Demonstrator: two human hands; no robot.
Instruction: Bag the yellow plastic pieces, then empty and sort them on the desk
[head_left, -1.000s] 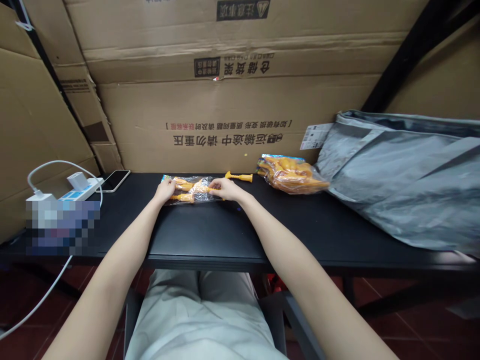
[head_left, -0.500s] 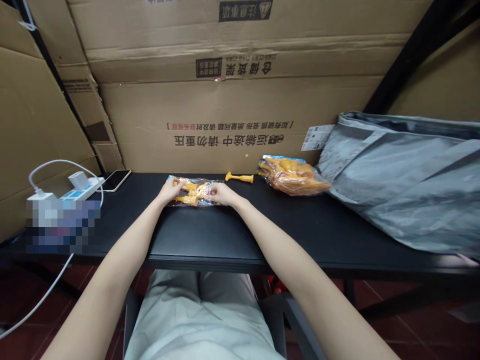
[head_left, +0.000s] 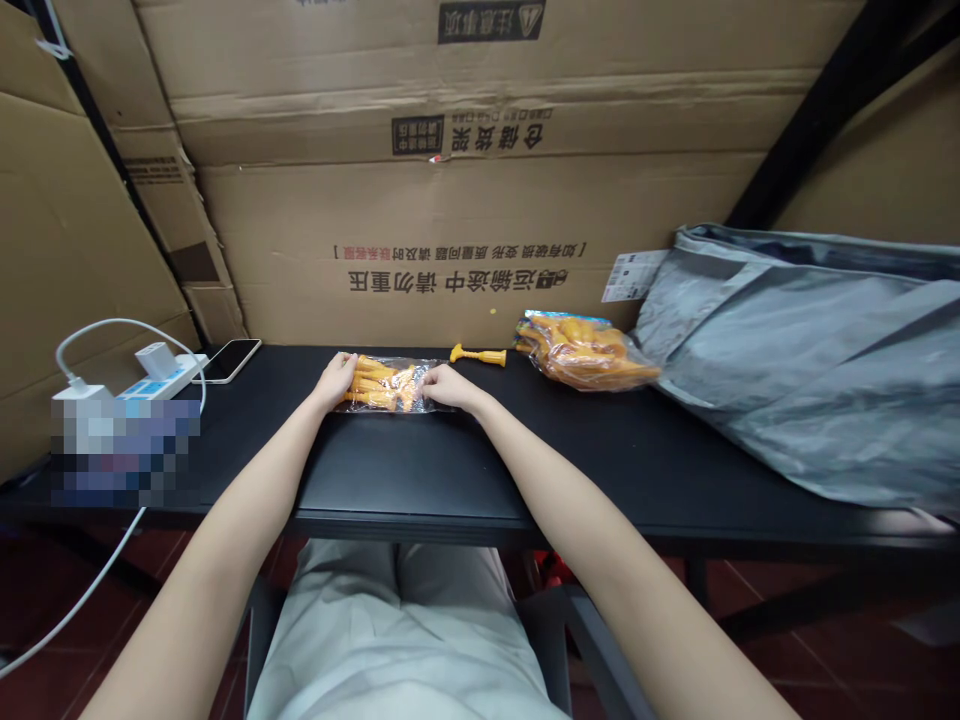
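A clear plastic bag [head_left: 386, 386] with several yellow-orange plastic pieces in it lies flat on the black table [head_left: 405, 460]. My left hand [head_left: 335, 380] is closed on the bag's left end, its fingers partly hidden. At the right end, my right hand [head_left: 448, 386] pinches the bag's film between thumb and fingers. Just beyond my right hand rests one loose yellow toy hammer-shaped piece [head_left: 480, 355]. Further right sits a second, fuller clear bag of orange pieces [head_left: 581, 352], with a blue strip along its top.
A large grey fabric bag [head_left: 810, 370] fills the table's right side. On the left lie a phone [head_left: 231, 361], a power strip [head_left: 169, 380] and a white charger [head_left: 84, 405] with a cable. Cardboard [head_left: 465, 210] stands behind the table.
My left hand has shifted slightly to the bag's left edge, uncovering more of the yellow pieces. These now lie more in line inside the bag. My right hand has barely moved.
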